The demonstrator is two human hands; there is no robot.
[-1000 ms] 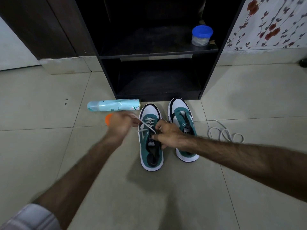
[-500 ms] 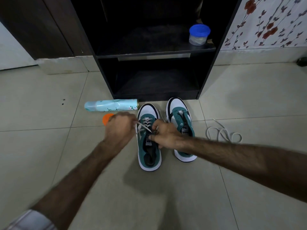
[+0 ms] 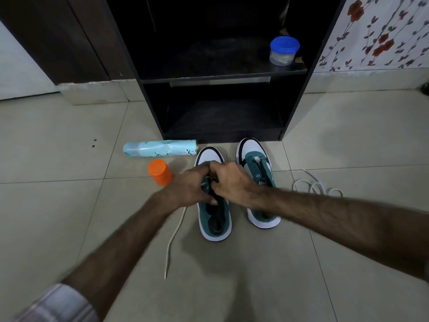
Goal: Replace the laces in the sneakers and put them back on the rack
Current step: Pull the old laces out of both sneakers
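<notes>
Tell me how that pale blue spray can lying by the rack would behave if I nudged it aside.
The spray can lies on its side on smooth tile floor, so it would probably roll rather than slide. Its wall looks dented mid-body, hinting at thin metal and perhaps a wobbly roll. The orange cap standing close beside it could get knocked.

- One view only, from the person's head, wide-angle, so edges bow.
- It looks forward and steeply down at the floor [image 3: 69, 205].
- Both forearms enter from the lower corners and meet at frame centre, near the lens.
- The rack [image 3: 222, 75] fills the upper middle, farther off, facing the camera.
- Wall [image 3: 383, 31] shows at upper right.
</notes>
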